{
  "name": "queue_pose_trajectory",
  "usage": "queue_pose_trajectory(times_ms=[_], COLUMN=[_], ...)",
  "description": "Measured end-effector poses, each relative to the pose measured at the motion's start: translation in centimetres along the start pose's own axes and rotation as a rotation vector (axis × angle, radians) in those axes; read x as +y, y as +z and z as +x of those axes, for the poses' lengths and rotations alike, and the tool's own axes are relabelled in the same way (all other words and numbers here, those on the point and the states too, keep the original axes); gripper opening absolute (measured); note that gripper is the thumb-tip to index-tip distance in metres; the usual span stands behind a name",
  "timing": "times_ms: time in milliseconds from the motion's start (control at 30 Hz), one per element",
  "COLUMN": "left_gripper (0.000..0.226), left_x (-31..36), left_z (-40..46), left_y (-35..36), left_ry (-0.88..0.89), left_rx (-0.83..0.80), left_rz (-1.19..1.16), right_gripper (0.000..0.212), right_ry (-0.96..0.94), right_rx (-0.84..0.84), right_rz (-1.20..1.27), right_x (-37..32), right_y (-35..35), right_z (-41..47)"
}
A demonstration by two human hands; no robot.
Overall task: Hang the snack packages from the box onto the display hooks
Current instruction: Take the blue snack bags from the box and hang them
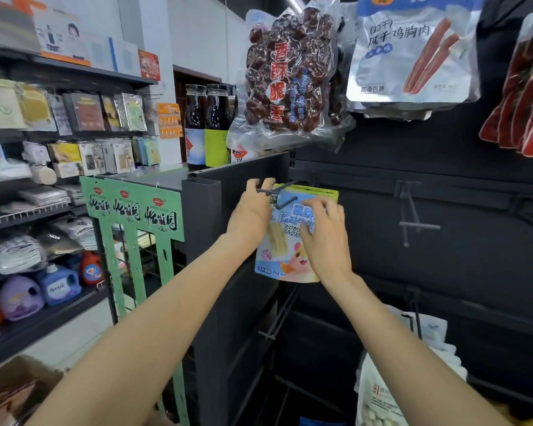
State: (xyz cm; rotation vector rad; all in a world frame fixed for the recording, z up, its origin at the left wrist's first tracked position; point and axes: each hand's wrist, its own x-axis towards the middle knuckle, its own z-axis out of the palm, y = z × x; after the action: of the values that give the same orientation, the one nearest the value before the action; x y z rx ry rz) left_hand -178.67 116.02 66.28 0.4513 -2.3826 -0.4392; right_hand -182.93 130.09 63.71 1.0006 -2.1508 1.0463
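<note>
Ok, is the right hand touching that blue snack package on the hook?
Touching. The head view shows the right hand lying on the front of the blue snack package, fingers curled against its printed face with no gap.

Bottles: two dark glass bottles [206, 124] stand side by side on the grey unit to my left
Green rack: a green display stand [136, 207] with black lettering sits just beside that unit
Left shelves: shelves [74, 73] I see carry flat packets and boxes
Detergent: purple, blue and red jugs [59, 282] line the low shelf to my left
Floor: pale floor [74, 336] shows between the shelves and the rack
</note>
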Motion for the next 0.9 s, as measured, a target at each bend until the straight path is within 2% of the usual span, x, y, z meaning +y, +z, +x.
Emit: queue_pose_trajectory(times_ms=[100, 200, 333, 600, 667, 767, 900], left_gripper=[0.035, 0.028, 0.019, 0.022, 0.030, 0.053, 0.071], left_x=[-0.5, -2.2, -7.1, -17.9, -20.2, -22.5, -23.8], left_z=[-3.0, -7.3, -13.8, -27.9, -31.6, -36.1, -39.6], left_y=[-1.1, -2.1, -3.1, -3.8, -3.4, -3.2, -3.5], left_ry=[0.145, 0.229, 0.117, -0.314, -0.390, -0.448, -0.346], left_rx=[-0.024, -0.142, -0.276, -0.413, -0.491, -0.688, -0.849], left_rz=[0.123, 0.152, 0.217, 0.195, 0.260, 0.468, 0.632], right_gripper=[0.027, 0.020, 0.020, 0.025, 0.028, 0.038, 0.048], right_ry=[0.011, 0.012, 0.009, 0.063, 0.075, 0.084, 0.097], right_rx=[-0.127, -0.246, -0.443, -0.943, -1.103, -1.339, -1.552], right_rz=[0.048, 0.099, 0.140, 0.156, 0.120, 0.042, -0.043], right_x=[-1.0, -2.4, -5.1, -10.5, -11.5, -12.4, -12.9], right_y=[0.2, 0.8, 3.2, 11.3, 13.3, 15.6, 18.0], right_z=[-1.6, -3.9, -8.0, -20.4, -23.6, -27.9, -32.3])
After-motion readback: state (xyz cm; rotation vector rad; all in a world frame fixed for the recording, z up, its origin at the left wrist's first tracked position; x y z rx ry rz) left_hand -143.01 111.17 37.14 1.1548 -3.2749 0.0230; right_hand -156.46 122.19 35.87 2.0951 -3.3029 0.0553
